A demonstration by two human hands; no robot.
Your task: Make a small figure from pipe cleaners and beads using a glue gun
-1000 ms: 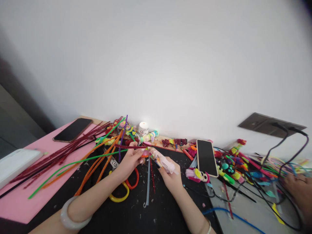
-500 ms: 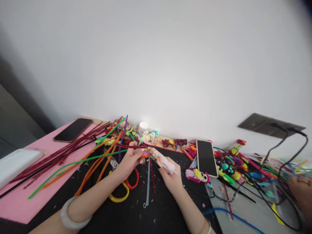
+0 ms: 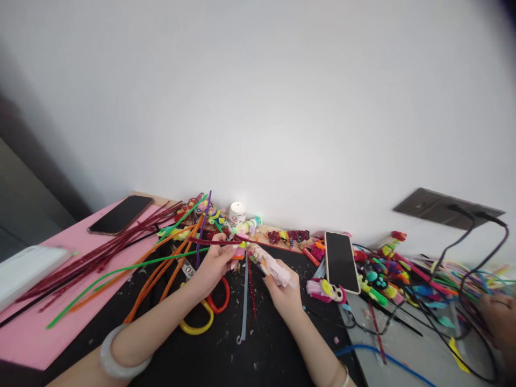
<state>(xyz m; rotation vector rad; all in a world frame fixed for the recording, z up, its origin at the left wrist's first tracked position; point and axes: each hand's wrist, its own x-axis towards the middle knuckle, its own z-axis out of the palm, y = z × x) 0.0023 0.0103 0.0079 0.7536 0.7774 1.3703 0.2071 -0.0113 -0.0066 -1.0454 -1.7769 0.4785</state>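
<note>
Pinched in the fingers of my left hand [image 3: 220, 263] is a small pipe-cleaner figure [image 3: 241, 251] in yellow, pink and orange, its lower part partly hidden. A dark red tinsel pipe cleaner [image 3: 207, 242] crosses it and sticks out to the left. My right hand [image 3: 287, 293] is closed round a pale, decorated hot glue gun [image 3: 269, 265], with a clear glue stick poking out of its back end. The gun's nozzle points at the figure; whether it touches cannot be made out. Below my left wrist lie scissors [image 3: 197, 322] with yellow and red handles.
Red tinsel stems [image 3: 108, 252] and a dark phone [image 3: 121, 215] lie on pink card [image 3: 44, 338] at left. A white cup [image 3: 237, 214] stands by the wall. At right are a cream-edged phone [image 3: 342, 263], a doll figure [image 3: 326, 290], cables and another person's hand [image 3: 497, 317].
The figure and red stem in my left hand have shifted very slightly, and the glue gun's tip has tilted a little. The other person's hand at far right has moved slightly.
</note>
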